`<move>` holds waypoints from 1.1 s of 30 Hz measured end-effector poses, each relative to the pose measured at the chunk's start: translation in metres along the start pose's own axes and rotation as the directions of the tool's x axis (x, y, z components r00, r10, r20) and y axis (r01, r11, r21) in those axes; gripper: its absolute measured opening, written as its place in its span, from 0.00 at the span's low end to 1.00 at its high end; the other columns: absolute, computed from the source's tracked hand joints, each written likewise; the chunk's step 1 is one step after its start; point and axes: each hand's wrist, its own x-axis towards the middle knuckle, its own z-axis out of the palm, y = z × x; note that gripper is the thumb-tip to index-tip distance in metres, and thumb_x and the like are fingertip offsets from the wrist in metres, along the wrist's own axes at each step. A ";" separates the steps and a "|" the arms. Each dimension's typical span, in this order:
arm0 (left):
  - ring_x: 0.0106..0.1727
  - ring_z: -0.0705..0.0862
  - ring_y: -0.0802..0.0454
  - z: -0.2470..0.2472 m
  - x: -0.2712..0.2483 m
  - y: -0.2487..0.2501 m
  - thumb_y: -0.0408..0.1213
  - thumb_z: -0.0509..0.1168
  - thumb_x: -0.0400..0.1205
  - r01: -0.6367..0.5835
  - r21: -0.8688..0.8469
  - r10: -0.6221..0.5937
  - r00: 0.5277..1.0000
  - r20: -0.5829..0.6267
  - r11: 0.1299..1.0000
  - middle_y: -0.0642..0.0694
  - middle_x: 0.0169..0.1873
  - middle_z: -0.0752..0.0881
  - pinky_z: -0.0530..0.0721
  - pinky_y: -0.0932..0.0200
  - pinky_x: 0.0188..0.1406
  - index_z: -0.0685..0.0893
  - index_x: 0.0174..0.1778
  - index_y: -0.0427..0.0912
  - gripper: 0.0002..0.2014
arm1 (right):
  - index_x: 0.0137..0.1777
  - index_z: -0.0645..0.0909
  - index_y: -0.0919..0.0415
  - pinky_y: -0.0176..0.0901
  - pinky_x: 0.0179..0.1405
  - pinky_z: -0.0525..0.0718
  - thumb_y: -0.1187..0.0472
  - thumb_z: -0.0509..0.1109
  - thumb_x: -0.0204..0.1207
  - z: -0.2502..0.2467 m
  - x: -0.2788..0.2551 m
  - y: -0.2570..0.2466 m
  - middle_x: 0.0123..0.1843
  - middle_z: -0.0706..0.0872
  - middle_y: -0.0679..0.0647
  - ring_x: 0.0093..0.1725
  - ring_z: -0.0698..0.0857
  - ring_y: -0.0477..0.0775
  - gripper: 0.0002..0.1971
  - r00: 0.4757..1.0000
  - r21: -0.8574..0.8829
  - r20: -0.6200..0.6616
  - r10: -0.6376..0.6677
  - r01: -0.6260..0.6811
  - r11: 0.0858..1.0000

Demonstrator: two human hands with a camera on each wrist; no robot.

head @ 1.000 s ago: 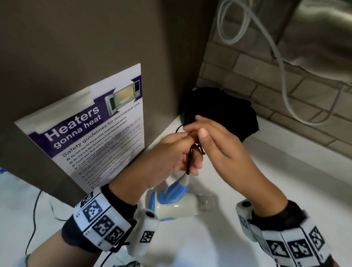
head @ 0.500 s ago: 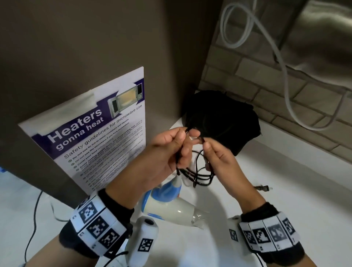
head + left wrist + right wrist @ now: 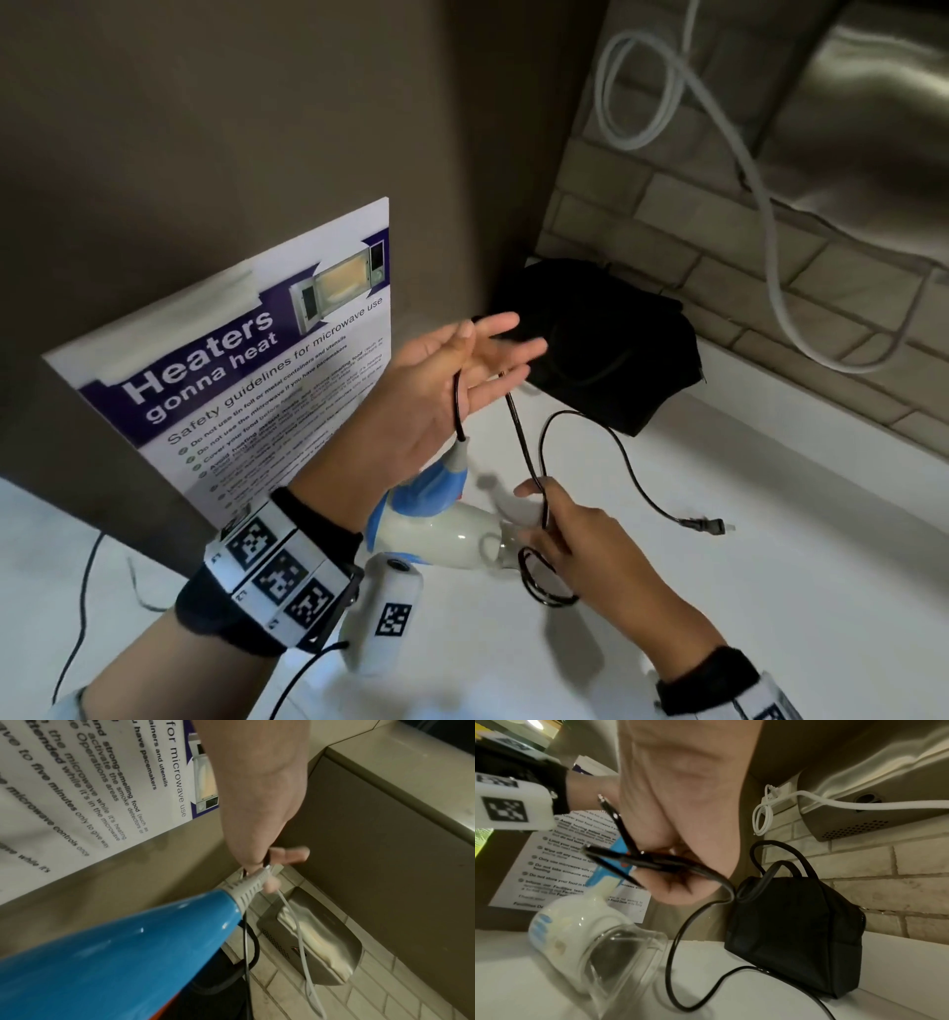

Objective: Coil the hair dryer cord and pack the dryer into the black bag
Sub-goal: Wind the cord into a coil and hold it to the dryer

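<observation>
Pinched together a moment ago, the hands are drawing apart. The left hand (image 3: 452, 380) is spreading wide with the cord (image 3: 624, 457) draped over it, and the right hand (image 3: 580, 539) is gripping loose loops beside the hair dryer (image 3: 436, 529) lying on the bench (image 3: 770, 591). Coiling is looking unfinished, with the black bag (image 3: 616, 349) waiting behind.

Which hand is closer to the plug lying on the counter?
Right. The right hand grips the cord beside the dryer, near the plug; the left hand is raised farther off, by the poster.

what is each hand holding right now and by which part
The right hand grips the cord midway along; close to the dryer it hangs over the open left hand.
</observation>
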 end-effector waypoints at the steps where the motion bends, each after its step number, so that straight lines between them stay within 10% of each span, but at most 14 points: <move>1: 0.67 0.83 0.45 -0.001 0.002 0.000 0.35 0.47 0.89 -0.013 0.017 0.013 1.000 0.009 1.000 0.39 0.55 0.89 0.78 0.52 0.70 0.77 0.63 0.30 0.17 | 0.68 0.66 0.42 0.47 0.42 0.79 0.53 0.64 0.80 0.000 -0.001 0.000 0.29 0.74 0.43 0.36 0.77 0.51 0.18 1.000 -0.015 0.019 0.016 -0.016 1.000; 10: 0.76 0.72 0.47 -0.005 0.021 -0.005 0.40 0.53 0.82 -0.062 0.144 0.074 0.994 -0.079 0.988 0.43 0.73 0.76 0.66 0.41 0.75 0.86 0.37 0.54 0.16 | 0.61 0.75 0.44 0.33 0.33 0.71 0.52 0.72 0.74 -0.020 -0.019 -0.015 0.25 0.74 0.44 0.27 0.74 0.41 0.16 0.993 0.094 0.114 0.014 -0.024 0.995; 16: 0.73 0.77 0.49 -0.008 0.026 -0.009 0.35 0.52 0.87 -0.036 0.267 0.069 0.991 -0.117 0.963 0.49 0.70 0.80 0.69 0.42 0.73 0.77 0.66 0.47 0.14 | 0.54 0.68 0.23 0.31 0.33 0.71 0.52 0.74 0.72 -0.054 -0.042 -0.030 0.28 0.74 0.37 0.30 0.73 0.42 0.23 0.973 0.149 0.222 -0.058 0.025 0.989; 23: 0.66 0.83 0.38 -0.002 0.013 0.001 0.33 0.49 0.88 0.009 0.131 -0.018 0.998 0.067 0.991 0.37 0.66 0.83 0.79 0.38 0.67 0.69 0.75 0.39 0.18 | 0.58 0.71 0.33 0.32 0.39 0.75 0.54 0.73 0.72 -0.064 -0.036 -0.008 0.35 0.78 0.42 0.34 0.77 0.38 0.20 0.954 0.041 0.290 0.070 -0.085 0.996; 28: 0.45 0.91 0.36 0.016 -0.003 0.011 0.42 0.48 0.87 0.213 0.083 -0.223 0.962 0.155 0.974 0.34 0.44 0.91 0.90 0.46 0.44 0.78 0.64 0.38 0.19 | 0.70 0.65 0.41 0.38 0.60 0.79 0.48 0.72 0.75 -0.058 -0.002 -0.003 0.59 0.80 0.42 0.56 0.79 0.39 0.27 0.998 0.034 -0.019 0.062 -0.061 0.998; 33: 0.36 0.91 0.43 0.017 -0.007 0.013 0.44 0.49 0.86 0.235 0.210 -0.289 0.915 0.283 0.949 0.37 0.42 0.91 0.89 0.54 0.32 0.80 0.57 0.37 0.18 | 0.78 0.61 0.44 0.45 0.73 0.73 0.65 0.75 0.71 -0.077 0.019 -0.048 0.76 0.69 0.38 0.77 0.69 0.42 0.39 0.925 0.373 -0.316 -0.213 0.327 0.868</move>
